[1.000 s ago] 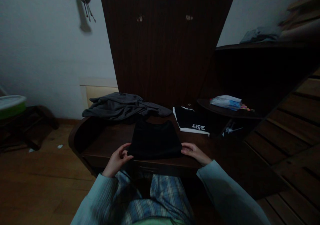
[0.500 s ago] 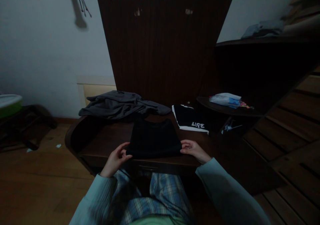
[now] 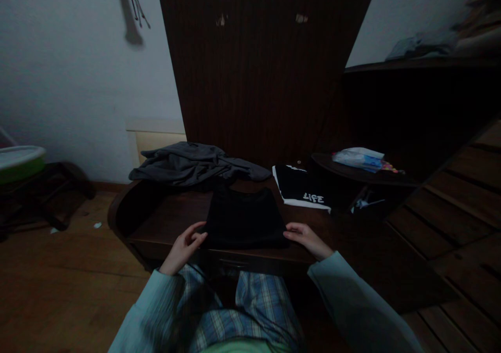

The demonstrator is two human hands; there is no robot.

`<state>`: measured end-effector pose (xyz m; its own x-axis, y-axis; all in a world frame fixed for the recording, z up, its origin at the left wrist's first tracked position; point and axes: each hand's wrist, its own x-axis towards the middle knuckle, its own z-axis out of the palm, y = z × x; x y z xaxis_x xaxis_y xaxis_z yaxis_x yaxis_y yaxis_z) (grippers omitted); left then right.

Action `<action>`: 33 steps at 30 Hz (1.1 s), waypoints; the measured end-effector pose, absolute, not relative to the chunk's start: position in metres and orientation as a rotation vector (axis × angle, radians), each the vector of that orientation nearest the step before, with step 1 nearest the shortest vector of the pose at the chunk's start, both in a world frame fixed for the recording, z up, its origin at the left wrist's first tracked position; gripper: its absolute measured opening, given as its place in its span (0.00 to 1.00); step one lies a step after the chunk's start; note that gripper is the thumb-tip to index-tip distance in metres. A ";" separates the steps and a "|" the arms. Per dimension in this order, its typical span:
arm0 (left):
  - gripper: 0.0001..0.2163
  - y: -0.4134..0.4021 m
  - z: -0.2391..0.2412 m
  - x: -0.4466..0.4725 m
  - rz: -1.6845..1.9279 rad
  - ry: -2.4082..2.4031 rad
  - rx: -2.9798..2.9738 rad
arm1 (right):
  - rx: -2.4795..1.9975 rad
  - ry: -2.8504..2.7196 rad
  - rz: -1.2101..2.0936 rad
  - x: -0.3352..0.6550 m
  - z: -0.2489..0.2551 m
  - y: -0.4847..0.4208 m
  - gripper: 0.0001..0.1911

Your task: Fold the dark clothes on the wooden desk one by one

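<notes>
A folded black shirt point(image 3: 245, 220) lies flat on the dark wooden bench top, its curved neckline toward the back. At its left edge, near the front corner, my left hand point(image 3: 183, 246) pinches the cloth between thumb and fingers. My right hand point(image 3: 309, 239) has its fingers closed on the opposite edge; part of that grip is hard to make out in the dim light. Behind and to the right rests a folded black garment with white trim and white lettering point(image 3: 299, 187). A crumpled grey garment point(image 3: 195, 164) is heaped along the back left.
The dark bench point(image 3: 164, 217) has a raised, curved left end. To the right, a small rounded shelf point(image 3: 332, 167) bears a plastic packet point(image 3: 359, 158). A stool with a green and white basin point(image 3: 23, 165) stands at far left. Slatted wood point(image 3: 450, 212) is at right.
The view has shifted slightly, moving the scene a little to the right. Both hands stay at the black shirt's sides; the fingers have shifted slightly at its front corners.
</notes>
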<state>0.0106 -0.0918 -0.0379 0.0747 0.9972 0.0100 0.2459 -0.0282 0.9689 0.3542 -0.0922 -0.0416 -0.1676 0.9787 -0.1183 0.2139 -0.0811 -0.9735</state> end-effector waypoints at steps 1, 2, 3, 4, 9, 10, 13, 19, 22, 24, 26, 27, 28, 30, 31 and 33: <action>0.27 -0.092 -0.038 0.011 1.058 1.321 1.426 | -1.344 -1.454 1.324 0.354 -0.042 -0.092 0.21; 0.27 -0.091 -0.038 0.010 1.078 1.314 1.412 | -1.336 -1.456 1.336 0.354 -0.042 -0.092 0.21; 0.27 -0.091 -0.039 0.010 1.097 1.306 1.399 | -1.328 -1.457 1.348 0.354 -0.042 -0.091 0.21; 0.27 -0.090 -0.040 0.010 1.113 1.298 1.388 | -1.320 -1.457 1.360 0.354 -0.042 -0.091 0.21; 0.25 -0.086 -0.048 0.006 1.157 1.282 1.350 | -1.318 -1.393 1.368 0.354 -0.043 -0.091 0.21; 0.24 -0.086 -0.049 0.006 1.167 1.277 1.339 | -1.323 -1.373 1.361 0.354 -0.043 -0.091 0.21; 0.24 -0.085 -0.051 0.005 1.192 1.280 1.313 | -1.332 -1.332 1.340 0.352 -0.042 -0.092 0.21; 0.24 -0.087 -0.050 0.008 1.222 1.344 1.341 | -1.314 -1.304 1.300 0.351 -0.043 -0.092 0.23; 0.25 -0.085 -0.049 0.008 1.196 1.357 1.356 | -1.324 -1.297 1.298 0.349 -0.043 -0.090 0.24; 0.26 -0.082 -0.047 0.008 1.157 1.372 1.356 | -1.349 -1.284 1.317 0.348 -0.040 -0.089 0.25; 0.26 -0.078 -0.045 0.009 1.106 1.410 1.362 | -1.372 -1.288 1.358 0.347 -0.037 -0.087 0.26; 0.26 -0.075 -0.043 0.010 1.072 1.435 1.375 | -1.387 -1.299 1.388 0.346 -0.035 -0.085 0.25; 0.25 -0.073 -0.042 0.011 1.036 1.461 1.397 | -1.403 -1.312 1.419 0.346 -0.034 -0.083 0.25; 0.23 -0.067 -0.041 0.014 0.955 1.495 1.458 | -1.447 -1.334 1.474 0.346 -0.032 -0.080 0.23; 0.22 -0.065 -0.041 0.016 0.925 1.501 1.491 | -1.469 -1.343 1.497 0.346 -0.032 -0.078 0.22; 0.20 -0.061 -0.045 0.019 0.918 1.509 1.543 | -1.487 -1.368 1.525 0.347 -0.033 -0.075 0.20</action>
<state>0.0189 -0.0606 -0.0445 0.0362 0.9991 -0.0222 0.4394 0.0040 0.8983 0.3472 -0.0750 -0.0326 -0.1916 0.9226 -0.3347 0.2324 -0.2887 -0.9288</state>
